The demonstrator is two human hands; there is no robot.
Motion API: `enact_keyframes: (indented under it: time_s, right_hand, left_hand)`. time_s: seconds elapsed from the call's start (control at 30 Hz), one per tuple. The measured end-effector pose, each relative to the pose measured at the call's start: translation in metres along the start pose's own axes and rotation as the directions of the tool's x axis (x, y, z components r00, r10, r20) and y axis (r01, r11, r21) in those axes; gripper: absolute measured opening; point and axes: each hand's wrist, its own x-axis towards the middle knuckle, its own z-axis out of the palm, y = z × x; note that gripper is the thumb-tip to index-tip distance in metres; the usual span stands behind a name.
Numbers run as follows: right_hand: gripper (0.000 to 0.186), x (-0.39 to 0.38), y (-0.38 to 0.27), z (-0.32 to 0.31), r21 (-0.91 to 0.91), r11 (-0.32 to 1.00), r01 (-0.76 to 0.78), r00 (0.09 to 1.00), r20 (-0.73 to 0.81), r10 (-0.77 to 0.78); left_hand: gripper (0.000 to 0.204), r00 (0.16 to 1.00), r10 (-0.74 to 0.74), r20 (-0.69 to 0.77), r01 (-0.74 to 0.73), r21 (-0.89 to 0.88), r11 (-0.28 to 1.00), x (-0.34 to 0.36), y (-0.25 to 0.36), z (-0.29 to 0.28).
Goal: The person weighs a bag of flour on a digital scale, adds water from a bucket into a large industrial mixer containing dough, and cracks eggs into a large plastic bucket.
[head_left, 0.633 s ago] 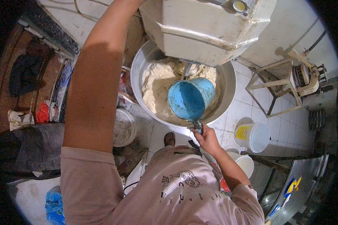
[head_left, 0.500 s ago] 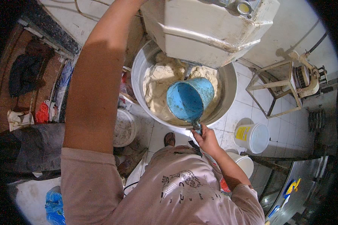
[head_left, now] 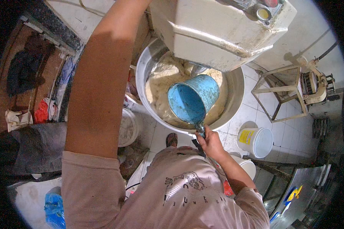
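Note:
A large metal mixing bowl (head_left: 233, 103) holds pale dough or flour (head_left: 156, 89), with some wet-looking patches. A dirty white machine housing (head_left: 221, 34) overhangs it, and a metal attachment reaches into the mixture. My right hand (head_left: 212, 143) grips the handle of a worn blue scoop (head_left: 193, 97), which is tilted sideways over the bowl, its inside visible. My left forearm (head_left: 95, 95) stretches up along the left of the bowl to the top edge beside the machine, where my left hand is cut off.
A white bucket (head_left: 256, 143) sits right of the bowl, and lidded containers (head_left: 124, 128) stand left. A rusty metal stand (head_left: 279, 89) is at right, near a steel table (head_left: 286, 206) with yellow-and-blue items. Dark cloth (head_left: 38, 147) and red bags (head_left: 42, 112) lie left.
The scoop has shifted slightly left and tipped, showing more of its outer side. The mixture looks wetter. The machine appears slightly farther right, and my left forearm has moved slightly right too.

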Motion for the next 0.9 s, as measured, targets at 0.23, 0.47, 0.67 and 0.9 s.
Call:
enact_keyframes:
  time_s: [0.23, 0.47, 0.67, 0.9]
  right_hand:
    - [0.023, 0.001, -0.010, -0.003, -0.043, 0.999, -0.029, 0.998, 0.049, 0.032]
    - [0.025, 0.002, -0.011, 0.000, -0.109, 0.994, -0.007, 0.999, 0.050, 0.013]
    - [0.027, 0.002, -0.016, -0.002, -0.101, 0.995, 0.018, 0.997, 0.076, -0.011]
    - [0.027, 0.003, -0.014, 0.001, -0.138, 0.990, 0.021, 0.998, 0.065, -0.012]
  left_hand:
    - [0.041, 0.999, 0.030, -0.010, -0.030, 0.006, 1.000, 0.001, -0.004, -0.001]
    - [0.041, 0.999, 0.033, 0.000, -0.033, 0.039, 0.999, 0.002, -0.005, -0.001]
    - [0.042, 0.999, 0.040, -0.004, -0.040, 0.009, 0.999, 0.002, -0.006, -0.001]
    - [0.043, 1.000, 0.027, -0.001, -0.027, 0.010, 1.000, 0.001, -0.006, -0.001]
